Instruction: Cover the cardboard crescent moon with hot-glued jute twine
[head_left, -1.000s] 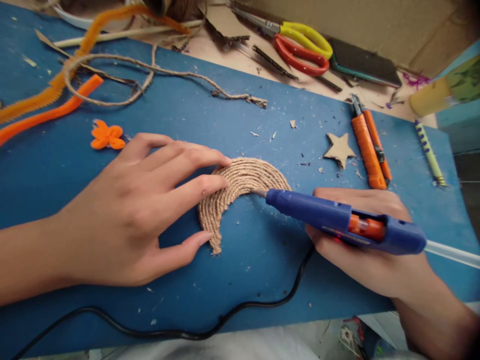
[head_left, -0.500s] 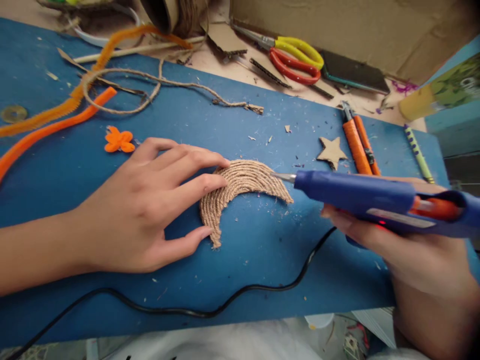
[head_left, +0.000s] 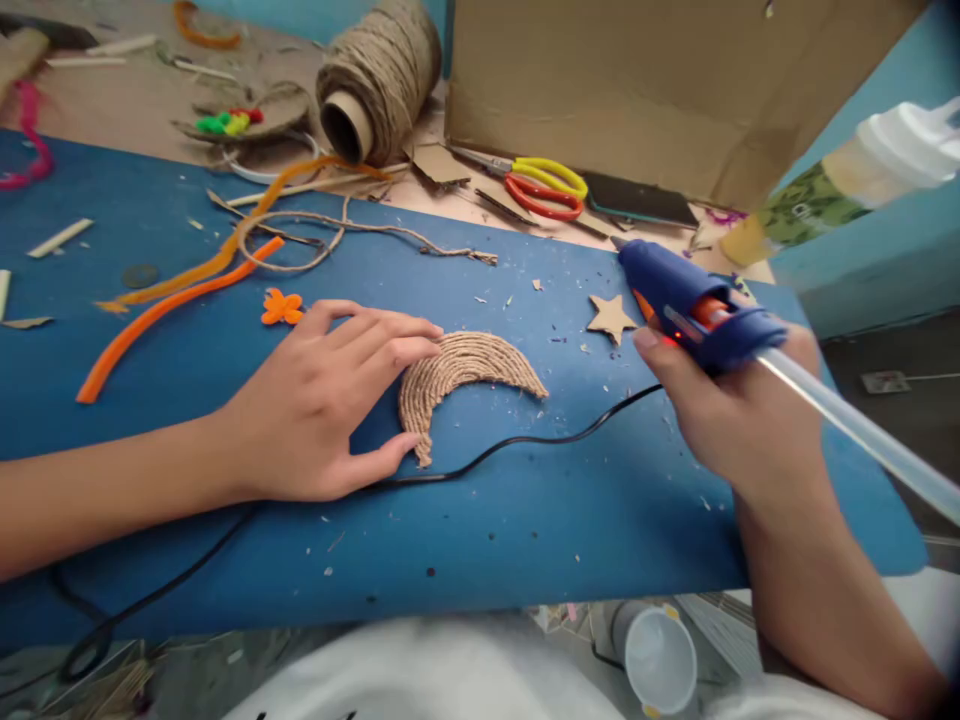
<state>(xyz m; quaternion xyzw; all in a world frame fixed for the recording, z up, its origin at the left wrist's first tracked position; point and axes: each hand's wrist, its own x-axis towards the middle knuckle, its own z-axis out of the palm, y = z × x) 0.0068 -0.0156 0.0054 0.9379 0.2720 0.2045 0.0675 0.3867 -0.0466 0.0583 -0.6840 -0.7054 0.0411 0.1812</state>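
I'm at a home craft corner. A blue board (head_left: 225, 560) lies across a cluttered tabletop (head_left: 112, 95), speckled with cardboard crumbs and twine fluff. Near its far edge sit a spool of jute twine (head_left: 382, 75), scissors with yellow and red handles (head_left: 544, 185) and a big cardboard box (head_left: 637, 90). Orange pipe cleaners (head_left: 172, 300) trail toward the board's left edge, and a cardboard star (head_left: 611, 317) lies toward the right. I hold a glue gun (head_left: 694, 305), its cord (head_left: 495, 452) crossing the board.
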